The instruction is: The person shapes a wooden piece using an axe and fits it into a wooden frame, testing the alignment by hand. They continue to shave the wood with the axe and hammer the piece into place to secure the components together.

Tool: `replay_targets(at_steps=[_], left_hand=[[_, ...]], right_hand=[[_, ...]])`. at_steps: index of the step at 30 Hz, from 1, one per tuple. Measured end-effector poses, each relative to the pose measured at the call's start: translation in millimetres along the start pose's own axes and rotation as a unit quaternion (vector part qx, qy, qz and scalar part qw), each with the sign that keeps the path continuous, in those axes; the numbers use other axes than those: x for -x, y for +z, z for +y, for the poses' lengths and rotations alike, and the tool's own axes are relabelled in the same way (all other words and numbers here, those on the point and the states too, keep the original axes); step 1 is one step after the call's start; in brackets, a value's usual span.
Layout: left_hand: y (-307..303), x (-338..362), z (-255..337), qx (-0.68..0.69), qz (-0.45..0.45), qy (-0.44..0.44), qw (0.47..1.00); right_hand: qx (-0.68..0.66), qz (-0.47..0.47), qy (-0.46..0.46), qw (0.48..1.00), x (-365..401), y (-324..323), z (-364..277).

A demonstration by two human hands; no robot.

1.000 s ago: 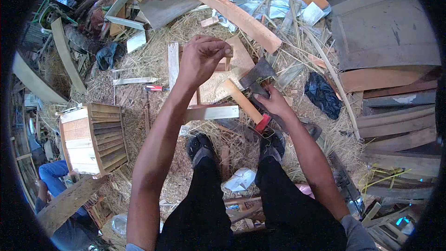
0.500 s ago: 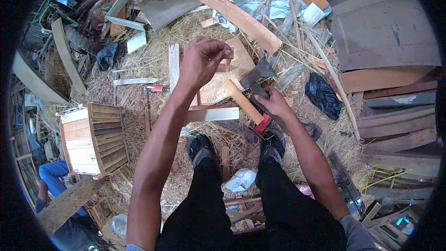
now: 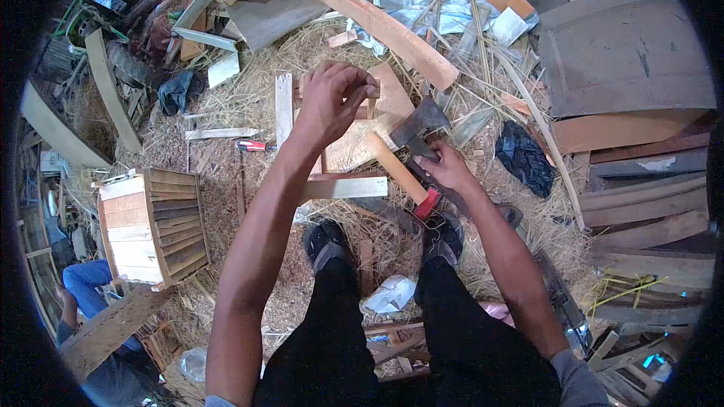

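Note:
My left hand (image 3: 332,98) is closed, its fingertips pinched at the top of an upright piece of a small wooden frame (image 3: 347,187). The hand and wrist hide part of the frame, and anything small between the fingertips cannot be made out. My right hand (image 3: 449,168) grips an axe (image 3: 420,120) close below its dark, worn metal head, just right of the frame. Between the hands, a tool with a pale wooden handle and a red head (image 3: 427,203) lies slanted, the red end near my right shoe. A flat board (image 3: 388,90) lies beneath the frame.
A red-handled screwdriver (image 3: 253,146) lies left of the frame. A slatted wooden crate (image 3: 151,226) stands farther left, near a person in blue trousers (image 3: 87,283). Stacked boards (image 3: 641,203) and a black plastic bag (image 3: 522,158) are at right. Straw and shavings cover the ground.
Both hands keep nearly the same place and grip. The view has shifted very slightly.

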State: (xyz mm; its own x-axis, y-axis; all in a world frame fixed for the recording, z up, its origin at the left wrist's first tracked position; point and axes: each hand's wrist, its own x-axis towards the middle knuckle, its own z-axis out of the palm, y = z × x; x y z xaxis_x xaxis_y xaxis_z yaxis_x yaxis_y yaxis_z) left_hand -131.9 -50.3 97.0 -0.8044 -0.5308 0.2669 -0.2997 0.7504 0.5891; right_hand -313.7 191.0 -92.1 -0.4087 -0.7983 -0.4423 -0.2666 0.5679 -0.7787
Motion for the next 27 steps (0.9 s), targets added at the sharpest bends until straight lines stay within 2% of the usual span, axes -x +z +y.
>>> replay_targets(at_steps=[3, 6, 9, 13, 14, 17, 20, 23, 27], left_hand=[[1, 1, -1, -0.008, 0.002, 0.004, 1.000], [2, 2, -1, -0.001, 0.007, 0.002, 1.000], [3, 3, -1, 0.001, 0.017, 0.009, 1.000], [4, 4, -4, 0.000, 0.022, 0.039, 0.999], [3, 4, -3, -0.009, 0.022, 0.051, 0.998], [5, 5, -4, -0.008, 0.019, 0.048, 0.999], [4, 6, -4, 0.004, 0.008, 0.040, 0.999], [4, 6, 0, 0.007, 0.029, 0.033, 0.999], [2, 5, -2, 0.023, 0.028, 0.045, 0.998]], right_hand=[[0.019, -0.023, 0.014, 0.999, 17, -22, -53], [-0.043, -0.010, -0.038, 0.998, 12, -20, -49], [-0.194, 0.003, -0.032, 0.981, 22, -28, -76], [-0.186, 0.082, -0.203, 0.958, 39, -49, -129], [-0.144, 0.089, -0.172, 0.970, 45, -57, -146], [-0.052, 0.127, -0.228, 0.964, 52, -71, -175], [0.021, 0.126, -0.203, 0.971, 68, -77, -214], [0.069, 0.112, -0.213, 0.968, 74, -75, -225], [0.166, 0.149, -0.272, 0.936, 74, -74, -225]])
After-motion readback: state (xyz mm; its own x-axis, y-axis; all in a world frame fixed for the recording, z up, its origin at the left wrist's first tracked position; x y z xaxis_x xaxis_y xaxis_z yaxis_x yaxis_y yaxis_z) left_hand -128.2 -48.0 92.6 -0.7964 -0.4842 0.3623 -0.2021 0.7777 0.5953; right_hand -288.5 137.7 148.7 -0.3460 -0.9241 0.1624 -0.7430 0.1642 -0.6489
